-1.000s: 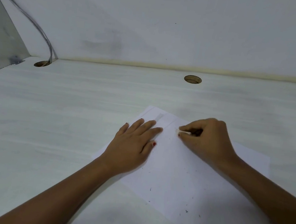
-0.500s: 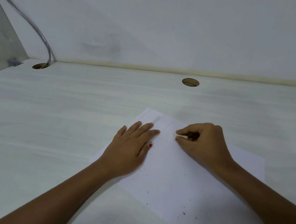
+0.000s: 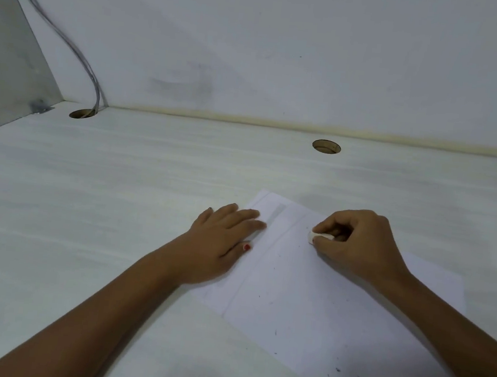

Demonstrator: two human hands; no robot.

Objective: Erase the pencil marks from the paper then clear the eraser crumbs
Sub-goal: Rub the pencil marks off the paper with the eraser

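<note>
Left hand (image 3: 223, 241), fingers flat, pins the paper (image 3: 320, 312) at its nine-o'clock edge; right hand (image 3: 354, 248) pinches the white eraser (image 3: 320, 237) toward twelve o'clock, so short, light strokes there should avoid creasing.

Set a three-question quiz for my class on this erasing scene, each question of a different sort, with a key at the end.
1. True or false: the left hand lies with straight fingers on the left edge of the sheet of paper.
2. What does the right hand pinch against the paper? A: a pencil. B: a white eraser. C: a brush.
3. How many round cable holes show in the desk?

Key: 1 true; 2 B; 3 two.
</note>
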